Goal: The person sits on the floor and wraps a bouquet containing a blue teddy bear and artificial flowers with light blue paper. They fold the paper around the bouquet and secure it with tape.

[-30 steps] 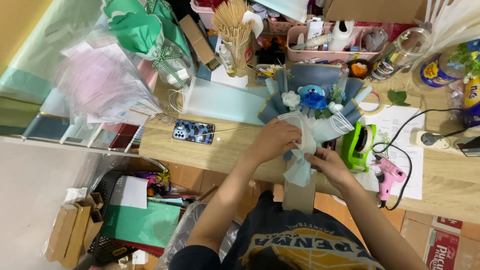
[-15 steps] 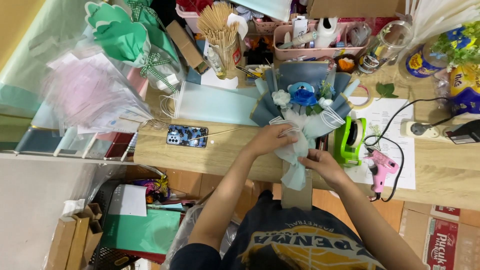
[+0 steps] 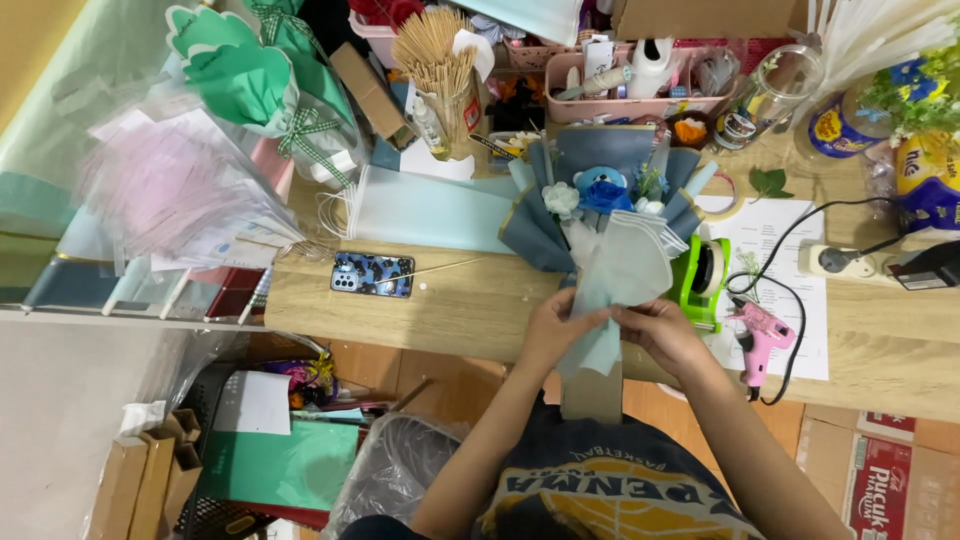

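Head view: wrapping paper (image 3: 625, 265) between fingers (image 3: 590, 318).

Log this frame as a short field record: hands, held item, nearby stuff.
left hand: pinches the folded pale grey-blue wrapping sheet at the bouquet's stem
right hand: grips the same sheet from the other side
bouquet: lies on the wooden table, dark blue wrap, blue plush bear among the flowers
right of hands: green tape dispenser, pink glue gun
left of hands: phone in patterned blue case
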